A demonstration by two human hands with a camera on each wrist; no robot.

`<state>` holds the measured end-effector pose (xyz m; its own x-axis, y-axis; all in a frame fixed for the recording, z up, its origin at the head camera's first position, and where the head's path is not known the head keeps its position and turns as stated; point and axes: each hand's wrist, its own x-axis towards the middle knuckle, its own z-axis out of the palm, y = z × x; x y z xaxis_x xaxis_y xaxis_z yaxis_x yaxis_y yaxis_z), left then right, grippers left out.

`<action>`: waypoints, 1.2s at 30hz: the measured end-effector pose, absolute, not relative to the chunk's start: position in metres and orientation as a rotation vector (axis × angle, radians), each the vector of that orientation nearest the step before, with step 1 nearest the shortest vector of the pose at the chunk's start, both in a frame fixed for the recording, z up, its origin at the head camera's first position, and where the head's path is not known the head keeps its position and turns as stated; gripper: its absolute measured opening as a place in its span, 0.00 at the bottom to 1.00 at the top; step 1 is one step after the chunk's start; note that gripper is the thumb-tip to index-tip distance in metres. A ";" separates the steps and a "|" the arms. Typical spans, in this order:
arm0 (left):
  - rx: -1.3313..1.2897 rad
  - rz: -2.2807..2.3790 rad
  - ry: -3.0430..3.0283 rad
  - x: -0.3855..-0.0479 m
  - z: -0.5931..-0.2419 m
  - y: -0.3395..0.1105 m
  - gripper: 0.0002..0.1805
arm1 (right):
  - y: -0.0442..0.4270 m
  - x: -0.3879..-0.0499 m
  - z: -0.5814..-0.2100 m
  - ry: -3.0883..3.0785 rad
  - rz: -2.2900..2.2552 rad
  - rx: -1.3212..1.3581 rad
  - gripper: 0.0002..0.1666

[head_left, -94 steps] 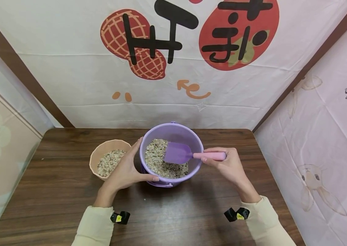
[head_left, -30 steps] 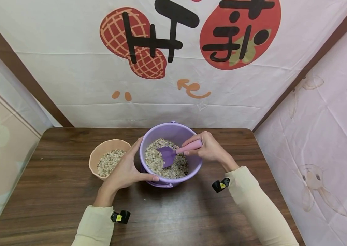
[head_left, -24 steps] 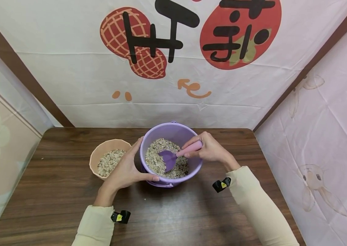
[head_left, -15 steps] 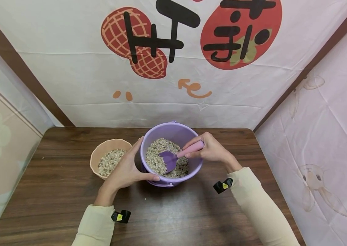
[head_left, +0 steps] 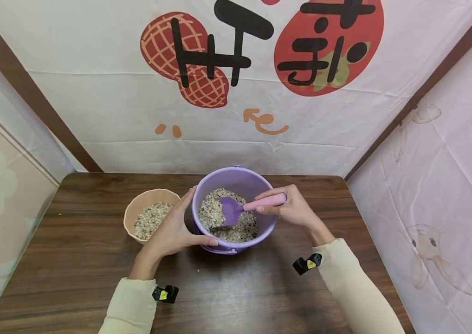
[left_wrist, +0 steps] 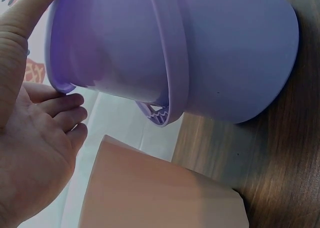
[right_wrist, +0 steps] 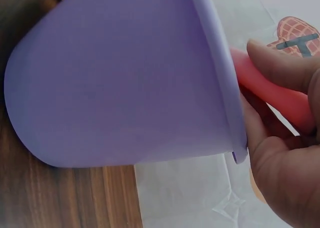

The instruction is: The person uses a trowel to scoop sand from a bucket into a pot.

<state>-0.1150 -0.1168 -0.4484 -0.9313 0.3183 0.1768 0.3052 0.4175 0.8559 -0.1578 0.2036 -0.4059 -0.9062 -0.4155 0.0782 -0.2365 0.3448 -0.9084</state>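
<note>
A purple bucket (head_left: 266, 232) with its handle hanging down its side stands on the table, partly filled with coarse, speckled gravel (head_left: 242, 232). My left hand (head_left: 171, 232) holds the bucket's left side, thumb at the near rim and fingers along the far side. In my right hand (head_left: 292, 208) is the pink handle of a small toy shovel (head_left: 231, 208). Its purple blade is inside the bucket, with a heap of gravel at its left end. The right wrist view shows the right hand (right_wrist: 285, 123) close against the rim, gripping the pink handle (right_wrist: 280, 95).
Left of the bucket is a faceted peach bowl (head_left: 130, 215) of similar gravel, partly behind the left hand. Both stand on a dark wooden table (head_left: 236, 297). A printed white cloth (head_left: 127, 111) hangs beyond the back edge, and another cloth (head_left: 423, 195) hangs at the right.
The right hand reached into the bucket and pushed the blade into the gravel. In the last half second the shovel has risen and shifted slightly right, bearing gravel. The left hand stays put.
</note>
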 end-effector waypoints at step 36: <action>0.575 1.634 2.616 -0.115 -0.452 -0.115 0.76 | 0.230 -0.113 -0.416 2.095 -2.136 -0.397 0.20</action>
